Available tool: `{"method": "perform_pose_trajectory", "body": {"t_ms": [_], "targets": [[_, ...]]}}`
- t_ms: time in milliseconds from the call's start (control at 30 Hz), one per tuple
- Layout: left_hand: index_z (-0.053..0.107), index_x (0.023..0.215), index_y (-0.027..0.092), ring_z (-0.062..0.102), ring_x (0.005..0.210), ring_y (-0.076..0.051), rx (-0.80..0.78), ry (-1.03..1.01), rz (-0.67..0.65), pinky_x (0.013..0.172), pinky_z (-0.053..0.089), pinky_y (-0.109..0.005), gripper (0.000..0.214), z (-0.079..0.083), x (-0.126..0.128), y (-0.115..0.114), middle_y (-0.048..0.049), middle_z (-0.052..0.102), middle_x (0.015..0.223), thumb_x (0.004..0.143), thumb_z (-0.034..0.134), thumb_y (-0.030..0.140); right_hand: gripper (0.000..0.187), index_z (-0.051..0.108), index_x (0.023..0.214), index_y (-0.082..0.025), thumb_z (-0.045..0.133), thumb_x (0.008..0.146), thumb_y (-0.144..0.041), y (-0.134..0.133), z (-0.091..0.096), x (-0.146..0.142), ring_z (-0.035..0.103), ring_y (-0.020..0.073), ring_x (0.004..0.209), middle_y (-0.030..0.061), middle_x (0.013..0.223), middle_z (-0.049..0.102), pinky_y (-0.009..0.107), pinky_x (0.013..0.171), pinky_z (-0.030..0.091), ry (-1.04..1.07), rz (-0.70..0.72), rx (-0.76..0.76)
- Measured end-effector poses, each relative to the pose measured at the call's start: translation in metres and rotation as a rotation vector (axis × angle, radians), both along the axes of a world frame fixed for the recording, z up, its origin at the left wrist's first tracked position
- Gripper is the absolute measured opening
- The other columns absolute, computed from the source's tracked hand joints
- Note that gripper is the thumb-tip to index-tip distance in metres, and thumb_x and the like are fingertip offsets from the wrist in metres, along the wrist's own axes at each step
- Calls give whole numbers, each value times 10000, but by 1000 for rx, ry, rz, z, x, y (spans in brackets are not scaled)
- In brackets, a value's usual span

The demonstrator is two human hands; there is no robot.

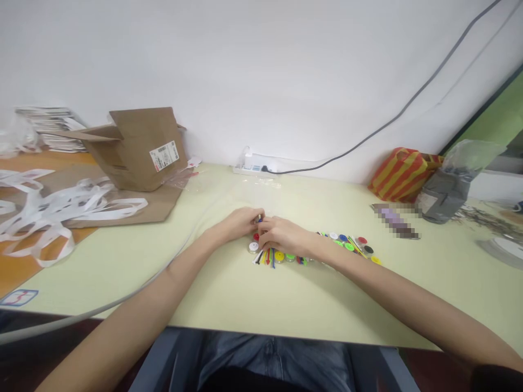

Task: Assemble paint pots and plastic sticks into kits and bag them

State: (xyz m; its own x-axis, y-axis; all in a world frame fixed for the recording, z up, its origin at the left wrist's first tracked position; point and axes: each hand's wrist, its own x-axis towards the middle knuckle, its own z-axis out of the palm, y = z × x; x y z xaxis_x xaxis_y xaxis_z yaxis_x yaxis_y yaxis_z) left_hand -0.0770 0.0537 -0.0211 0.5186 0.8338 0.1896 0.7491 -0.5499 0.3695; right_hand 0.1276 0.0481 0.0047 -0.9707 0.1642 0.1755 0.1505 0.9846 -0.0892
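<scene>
My left hand (244, 223) and my right hand (283, 235) meet over the middle of the table, fingers bent and pressed together. A bit of blue shows between the fingertips, too small and hidden to name. Just below them lie a white round disc (254, 247), a partly covered red disc (256, 237) and a fan of thin coloured strips (268, 256). Yellow (279, 256) and green (290, 257) discs sit beside the strips. More discs, including a black one (368, 250), and strips spread to the right, partly behind my right forearm.
At the left stand an open cardboard box (143, 152) and a heap of white ribbon (69, 201). By the wall is a power strip (255, 164). A striped bag (398, 174) and a grey bag (439, 198) stand at right. A pale cable (139, 288) passes under my left arm.
</scene>
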Motion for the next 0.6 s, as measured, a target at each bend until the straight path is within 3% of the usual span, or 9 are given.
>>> {"method": "perform_pose_trajectory", "body": {"t_ms": [200,367,467,600], "targets": [[578,811,216,558,628,-173,2,-28,15,576,349,-261,57,2,2,-2,-9,652,718,778,533,216,177,756,905,-195,591,925,-137,2,-2,0,537,203,918,66,952,652,330,813,401,11,23,51],[629,1047,227,633,732,-184,60,-151,65,664,442,-262,216,6,3,-4,-12,715,844,857,547,291,177,717,876,-193,564,931,-125,2,9,5,549,218,953,87,954,649,346,842,426,167,10,12],[616,1184,221,675,813,-191,109,-217,114,745,492,-282,317,9,6,-6,-28,742,945,900,546,344,179,680,861,-196,538,946,-128,-3,25,15,551,225,969,93,968,664,365,854,442,288,-47,-50],[655,1192,212,716,923,-206,210,-368,187,861,531,-326,325,11,18,-10,-51,758,1055,928,556,372,127,639,878,-201,545,953,-158,-12,36,38,591,199,877,53,899,687,355,840,449,537,-220,-204]]}}
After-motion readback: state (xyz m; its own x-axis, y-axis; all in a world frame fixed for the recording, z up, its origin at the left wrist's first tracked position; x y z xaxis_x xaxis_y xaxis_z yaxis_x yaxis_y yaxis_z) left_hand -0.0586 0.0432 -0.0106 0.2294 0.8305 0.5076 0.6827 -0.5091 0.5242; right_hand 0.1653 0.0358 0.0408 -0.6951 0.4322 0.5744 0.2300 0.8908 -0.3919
